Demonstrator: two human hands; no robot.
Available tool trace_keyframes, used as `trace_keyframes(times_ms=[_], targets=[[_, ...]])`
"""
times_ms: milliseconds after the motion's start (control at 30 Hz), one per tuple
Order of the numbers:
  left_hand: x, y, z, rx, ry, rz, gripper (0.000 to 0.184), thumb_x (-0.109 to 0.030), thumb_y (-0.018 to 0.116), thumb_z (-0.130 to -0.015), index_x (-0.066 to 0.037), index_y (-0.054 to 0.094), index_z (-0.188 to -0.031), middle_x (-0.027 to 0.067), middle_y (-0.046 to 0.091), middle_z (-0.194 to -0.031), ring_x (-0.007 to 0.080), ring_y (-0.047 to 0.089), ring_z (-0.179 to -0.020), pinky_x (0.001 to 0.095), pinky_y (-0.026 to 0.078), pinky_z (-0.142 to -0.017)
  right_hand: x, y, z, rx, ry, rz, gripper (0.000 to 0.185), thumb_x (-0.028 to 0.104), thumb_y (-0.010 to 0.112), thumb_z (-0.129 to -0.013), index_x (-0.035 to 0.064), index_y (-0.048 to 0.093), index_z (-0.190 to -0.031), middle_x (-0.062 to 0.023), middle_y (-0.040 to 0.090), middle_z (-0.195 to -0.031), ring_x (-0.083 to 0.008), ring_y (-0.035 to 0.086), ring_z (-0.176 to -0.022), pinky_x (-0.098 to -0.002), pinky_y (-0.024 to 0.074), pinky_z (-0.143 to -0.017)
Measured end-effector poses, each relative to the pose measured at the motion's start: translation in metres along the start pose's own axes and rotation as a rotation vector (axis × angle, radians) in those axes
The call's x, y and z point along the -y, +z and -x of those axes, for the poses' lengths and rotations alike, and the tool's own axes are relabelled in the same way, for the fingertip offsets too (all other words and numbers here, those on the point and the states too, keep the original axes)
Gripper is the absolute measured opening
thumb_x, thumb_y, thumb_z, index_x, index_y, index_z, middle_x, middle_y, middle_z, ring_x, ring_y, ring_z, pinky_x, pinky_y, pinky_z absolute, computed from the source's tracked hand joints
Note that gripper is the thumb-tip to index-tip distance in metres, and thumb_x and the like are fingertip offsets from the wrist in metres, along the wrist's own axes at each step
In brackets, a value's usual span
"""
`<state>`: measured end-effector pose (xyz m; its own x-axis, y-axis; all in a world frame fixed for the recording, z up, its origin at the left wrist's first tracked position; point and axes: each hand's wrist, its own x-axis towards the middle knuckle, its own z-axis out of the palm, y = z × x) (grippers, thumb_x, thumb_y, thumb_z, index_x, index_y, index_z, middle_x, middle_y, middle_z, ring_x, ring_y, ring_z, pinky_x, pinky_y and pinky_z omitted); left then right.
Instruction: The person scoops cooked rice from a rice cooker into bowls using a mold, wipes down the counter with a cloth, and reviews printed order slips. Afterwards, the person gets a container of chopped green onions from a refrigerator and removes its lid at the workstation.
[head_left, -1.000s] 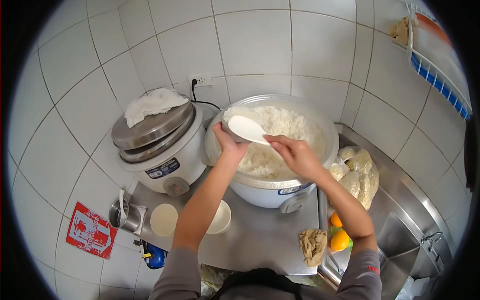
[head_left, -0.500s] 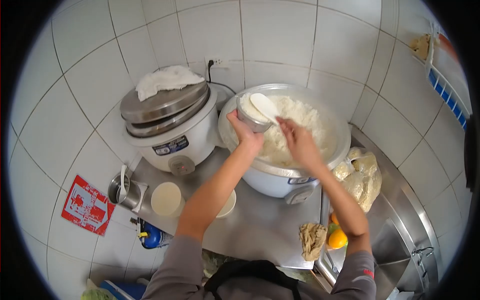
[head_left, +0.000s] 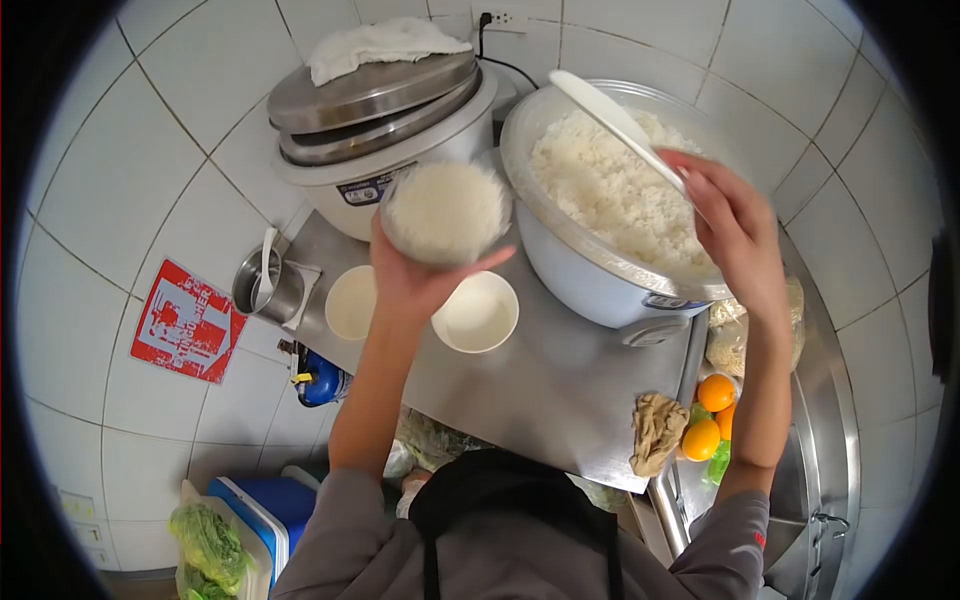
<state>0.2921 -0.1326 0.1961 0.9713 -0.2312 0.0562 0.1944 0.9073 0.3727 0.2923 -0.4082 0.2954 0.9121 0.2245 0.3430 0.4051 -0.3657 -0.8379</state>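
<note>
My left hand (head_left: pixel 420 280) holds a bowl of rice (head_left: pixel 447 212), its top level and blurred by motion, above the counter. In my right hand (head_left: pixel 735 215) is a white rice paddle (head_left: pixel 610 112), raised over the large open cooker (head_left: pixel 590 290). Loose white rice (head_left: pixel 610 185) fills much of that cooker. Just below the held bowl, two pale round containers stand on the steel counter: a white bowl (head_left: pixel 477 312) and a cream one (head_left: pixel 352 303), partly behind my left forearm.
A second cooker (head_left: pixel 340 190) has a tilted lid with a white cloth (head_left: pixel 385 45). At left, a metal cup (head_left: pixel 280 292) holds a white spoon. A brown cloth (head_left: pixel 658 433), oranges (head_left: pixel 701 440) and bagged food (head_left: pixel 728 340) lie at right, by the sink (head_left: pixel 800 480).
My left hand has carried the rice-filled bowl away from the large cooker, toward the two containers. The paddle has left the bowl's top and moved right with my right hand. The view has shifted downward.
</note>
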Motion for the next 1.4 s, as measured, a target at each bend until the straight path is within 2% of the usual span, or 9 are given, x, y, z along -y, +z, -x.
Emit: trace_keyframes(times_ms=[167, 367, 467, 667, 833, 900, 1067, 1300, 1400], targets=[[-0.004, -0.09, 0.03, -0.272, 0.002, -0.317, 0.052, -0.042, 0.045, -0.083, -0.015, 0.041, -0.127, 0.0094, 0.043, -0.128, 0.0327, 0.038, -0.119, 0.0472, 0.033, -0.096, -0.018, 0.002, 0.028, 0.072, 0.146, -0.061, 0.029, 0.023, 0.047, -0.089, 0.0057, 0.06, -0.108, 0.0073, 0.038, -0.058, -0.0023, 0.028, -0.049, -0.019, 0.0215, -0.043], [0.047, -0.129, 0.009, -0.288, 0.319, -2.116, 0.055, -0.028, 0.063, -0.073, -0.014, 0.046, -0.124, 0.0164, 0.045, -0.124, 0.032, 0.043, -0.112, 0.0397, 0.035, -0.094, -0.023, 0.01, 0.033, 0.008, 0.122, 0.027, 0.027, 0.021, 0.048, -0.089, 0.006, 0.061, -0.107, 0.0068, 0.041, -0.06, -0.0015, 0.028, -0.051, -0.0185, 0.021, -0.044], [0.051, -0.119, 0.009, -0.216, 0.37, -2.245, 0.055, -0.026, 0.067, -0.069, -0.013, 0.05, -0.12, 0.0216, 0.043, -0.122, 0.0332, 0.044, -0.111, 0.0385, 0.035, -0.094, -0.022, 0.008, 0.037, -0.03, 0.141, 0.06, 0.027, 0.021, 0.048, -0.089, 0.0062, 0.061, -0.107, 0.0071, 0.041, -0.061, -0.0011, 0.028, -0.052, -0.0184, 0.0208, -0.044], [0.012, -0.092, 0.008, -0.367, 0.472, -1.585, 0.066, -0.021, 0.069, -0.067, -0.006, 0.04, -0.125, 0.0196, 0.044, -0.121, 0.0339, 0.042, -0.112, 0.0379, 0.034, -0.094, -0.017, 0.009, 0.047, -0.072, 0.237, -0.009, 0.031, 0.023, 0.051, -0.087, 0.0049, 0.057, -0.111, 0.0068, 0.048, -0.066, -0.0005, 0.03, -0.052, -0.0173, 0.0221, -0.045], [0.011, -0.097, 0.012, -0.209, 0.418, -1.887, 0.063, -0.021, 0.07, -0.067, -0.003, 0.04, -0.12, 0.0207, 0.044, -0.12, 0.0343, 0.043, -0.112, 0.0375, 0.035, -0.093, -0.029, 0.029, 0.05, 0.067, 0.233, -0.077, 0.037, 0.022, 0.058, -0.085, 0.001, 0.052, -0.114, 0.0022, 0.056, -0.077, -0.0009, 0.039, -0.059, -0.0163, 0.0298, -0.05], [0.014, -0.099, 0.01, -0.144, 0.412, -1.99, 0.062, -0.023, 0.07, -0.066, -0.006, 0.041, -0.119, 0.0201, 0.044, -0.12, 0.035, 0.042, -0.113, 0.0395, 0.034, -0.093, -0.05, 0.055, 0.051, 0.077, 0.204, -0.111, 0.038, 0.023, 0.059, -0.084, -0.0029, 0.052, -0.111, -0.004, 0.058, -0.089, -0.0071, 0.049, -0.078, -0.0193, 0.0394, -0.067], [0.036, -0.127, 0.005, 0.081, 0.209, -2.338, 0.065, -0.031, 0.069, -0.064, -0.018, 0.043, -0.122, 0.0136, 0.04, -0.127, 0.0366, 0.033, -0.12, 0.0503, 0.031, -0.092, -0.065, 0.079, 0.049, 0.068, 0.319, -0.215, 0.035, 0.023, 0.055, -0.087, -0.0037, 0.052, -0.108, -0.0011, 0.057, -0.081, -0.0051, 0.046, -0.071, -0.0183, 0.0373, -0.061], [0.038, -0.144, -0.004, 0.261, 0.102, -2.333, 0.072, -0.033, 0.069, -0.063, -0.019, 0.039, -0.127, 0.0111, 0.035, -0.131, 0.0347, 0.027, -0.124, 0.0517, 0.028, -0.095, -0.084, 0.095, 0.052, 0.091, 0.335, -0.184, 0.027, 0.02, 0.061, -0.083, -0.0012, 0.053, -0.097, 0.0035, 0.051, -0.068, -0.0041, 0.042, -0.06, -0.0187, 0.0332, -0.052], [0.025, -0.138, 0.0, 0.089, 0.084, -2.078, 0.072, -0.03, 0.068, -0.066, -0.016, 0.036, -0.129, 0.0107, 0.035, -0.132, 0.0319, 0.03, -0.123, 0.0462, 0.03, -0.096, -0.104, 0.137, 0.06, 0.124, 0.293, -0.03, 0.021, 0.011, 0.064, -0.076, 0.001, 0.05, -0.088, -0.0083, 0.055, -0.067, -0.0118, 0.05, -0.061, -0.0262, 0.0423, -0.056]])
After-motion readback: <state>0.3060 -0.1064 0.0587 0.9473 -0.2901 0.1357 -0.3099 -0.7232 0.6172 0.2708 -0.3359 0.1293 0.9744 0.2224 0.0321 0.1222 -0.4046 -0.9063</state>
